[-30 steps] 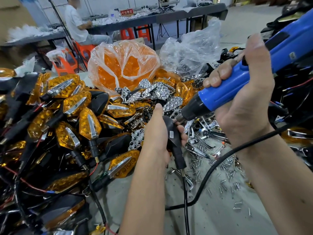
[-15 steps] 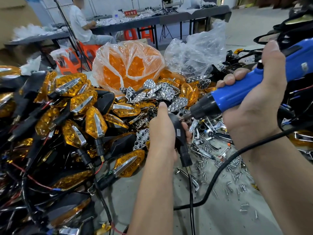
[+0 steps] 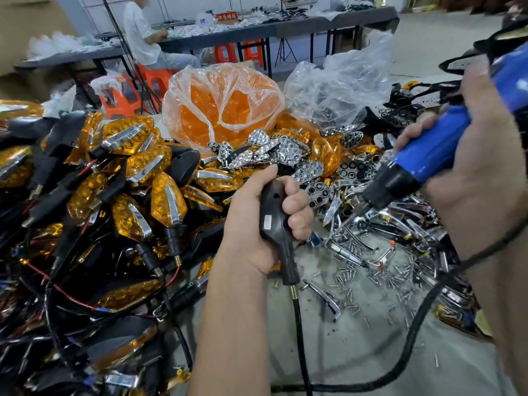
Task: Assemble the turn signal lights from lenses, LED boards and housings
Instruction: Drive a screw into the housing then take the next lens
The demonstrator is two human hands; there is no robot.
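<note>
Head view: left hand point(image 3: 257, 224) grips a black housing point(image 3: 274, 215), stem down; right hand point(image 3: 480, 155) grips a blue screwdriver point(image 3: 434, 150).

Left hand point(image 3: 264, 224): bare, no glove, no ring in view; short plain thumbnail.
Left forearm point(image 3: 231, 332): bare from wrist to the bottom edge of the view; no sleeve, watch or band.
Right hand point(image 3: 471, 178): bare, no glove, no ring in view; partly blurred near the right edge.
Right forearm point(image 3: 505, 295): bare to the edge of the view; no sleeve or wristwear visible.
</note>
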